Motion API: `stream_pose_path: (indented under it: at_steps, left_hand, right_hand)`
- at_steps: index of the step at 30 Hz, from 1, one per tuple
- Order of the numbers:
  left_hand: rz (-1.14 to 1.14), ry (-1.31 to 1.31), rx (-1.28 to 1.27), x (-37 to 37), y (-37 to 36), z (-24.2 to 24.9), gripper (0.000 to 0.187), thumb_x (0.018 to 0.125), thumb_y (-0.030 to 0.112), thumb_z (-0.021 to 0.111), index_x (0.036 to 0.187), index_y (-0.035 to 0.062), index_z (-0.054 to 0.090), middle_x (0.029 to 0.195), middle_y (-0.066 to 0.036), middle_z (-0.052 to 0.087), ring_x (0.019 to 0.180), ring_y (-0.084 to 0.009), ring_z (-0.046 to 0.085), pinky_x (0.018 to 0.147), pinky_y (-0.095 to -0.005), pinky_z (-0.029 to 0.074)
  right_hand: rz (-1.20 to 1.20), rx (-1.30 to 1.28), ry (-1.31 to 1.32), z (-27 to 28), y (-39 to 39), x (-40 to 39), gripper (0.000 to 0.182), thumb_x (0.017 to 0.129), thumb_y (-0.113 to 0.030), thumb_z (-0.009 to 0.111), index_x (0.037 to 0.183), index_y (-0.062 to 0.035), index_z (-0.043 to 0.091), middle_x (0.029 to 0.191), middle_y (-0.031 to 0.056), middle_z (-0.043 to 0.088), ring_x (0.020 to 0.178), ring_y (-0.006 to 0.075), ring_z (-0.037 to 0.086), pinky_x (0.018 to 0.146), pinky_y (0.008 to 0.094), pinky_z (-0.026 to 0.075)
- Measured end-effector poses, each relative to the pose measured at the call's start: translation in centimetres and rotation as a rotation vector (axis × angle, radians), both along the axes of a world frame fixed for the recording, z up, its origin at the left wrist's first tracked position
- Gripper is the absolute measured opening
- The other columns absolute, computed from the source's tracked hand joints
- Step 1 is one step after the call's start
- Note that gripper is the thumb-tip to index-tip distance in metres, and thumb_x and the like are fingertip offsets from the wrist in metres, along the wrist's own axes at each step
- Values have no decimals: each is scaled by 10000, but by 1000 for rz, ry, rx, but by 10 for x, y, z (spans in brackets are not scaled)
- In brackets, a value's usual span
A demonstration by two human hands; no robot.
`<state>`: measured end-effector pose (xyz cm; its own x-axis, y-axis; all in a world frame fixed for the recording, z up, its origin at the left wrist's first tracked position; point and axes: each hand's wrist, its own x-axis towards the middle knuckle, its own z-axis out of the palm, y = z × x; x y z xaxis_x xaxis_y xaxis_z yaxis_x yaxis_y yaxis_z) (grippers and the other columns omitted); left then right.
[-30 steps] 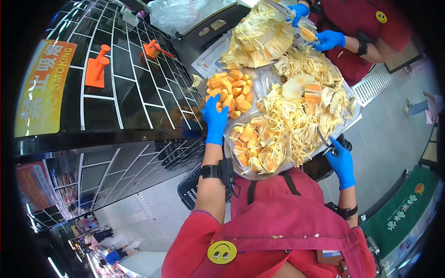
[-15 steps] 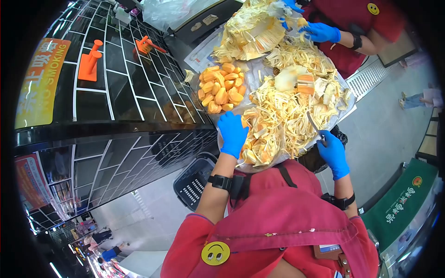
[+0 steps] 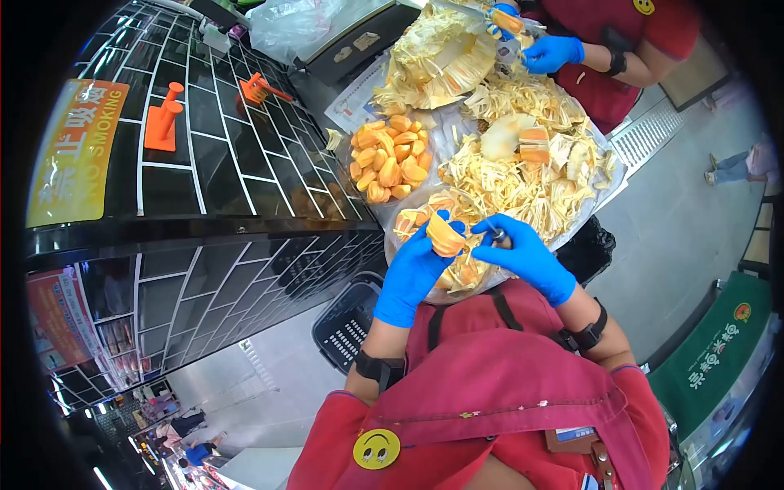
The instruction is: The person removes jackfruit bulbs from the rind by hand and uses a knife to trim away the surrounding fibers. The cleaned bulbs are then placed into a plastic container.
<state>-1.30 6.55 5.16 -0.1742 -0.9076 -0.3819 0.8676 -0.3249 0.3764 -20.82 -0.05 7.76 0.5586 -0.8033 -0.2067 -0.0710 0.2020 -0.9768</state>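
My left hand (image 3: 415,263), in a blue glove, holds an orange jackfruit pod (image 3: 445,235) over the near clear bowl (image 3: 425,291). My right hand (image 3: 523,251), also gloved, grips a small knife (image 3: 498,238) whose tip meets the pod. The bowl holds unpeeled pods mixed with pale fibres. Behind it a second bowl of peeled orange pods (image 3: 389,162) stands by the wall. A heap of pale jackfruit strands (image 3: 523,184) covers the tray to the right.
A co-worker's blue-gloved hands (image 3: 549,51) work on a large cut jackfruit (image 3: 433,57) at the far end. Orange hooks (image 3: 163,118) stick out of the black tiled wall on the left. A dark basket (image 3: 347,322) sits below the table.
My left hand left the bowl of peeled pods, picked a pod from the near bowl and lifted it. My right hand brought the knife in from the right to meet it.
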Motion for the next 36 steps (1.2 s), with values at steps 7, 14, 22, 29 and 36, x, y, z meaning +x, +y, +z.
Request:
stream_pose_path:
  at_steps: [7, 14, 22, 29, 36]
  left_hand:
    - [50, 108, -12, -20, -5, 21, 508, 839, 137, 518, 1288, -8, 332, 1208, -150, 471, 1106, -275, 481, 914, -379, 422]
    - [-34, 423, 128, -22, -11, 11, 460, 857, 160, 484, 1243, -55, 355, 1162, -182, 484, 1037, -287, 509, 856, -374, 457]
    - [141, -647, -22, 28, -32, -35, 486, 826, 126, 497, 1283, 16, 372, 1111, -115, 518, 979, -228, 545, 821, -348, 457]
    - [301, -1532, -121, 98, -169, -70, 525, 762, 142, 605, 1247, 17, 448, 841, -55, 572, 715, -179, 558, 686, -273, 464]
    - [373, -2320, -204, 131, -192, -74, 342, 769, 257, 578, 1080, 113, 583, 957, -173, 601, 851, -338, 571, 739, -445, 450]
  right_hand:
    - [-34, -134, 84, -2, 2, 7, 253, 762, -234, 683, 873, -19, 609, 708, 18, 595, 653, 73, 547, 593, 227, 441]
    - [-106, 268, -75, -4, -6, -2, 190, 809, -191, 620, 858, -8, 601, 664, 10, 590, 628, 58, 553, 548, 196, 419]
    - [-173, 177, 67, -12, -3, -20, 174, 823, -182, 597, 931, -45, 592, 714, 11, 582, 606, 52, 530, 522, 193, 416]
    - [-96, 148, 146, -21, 10, -39, 210, 820, -180, 595, 972, -35, 599, 728, 9, 576, 624, 50, 523, 554, 197, 423]
    - [-208, 110, 172, -15, 17, -62, 194, 828, -155, 583, 978, -33, 601, 710, 6, 567, 623, 46, 516, 558, 193, 418]
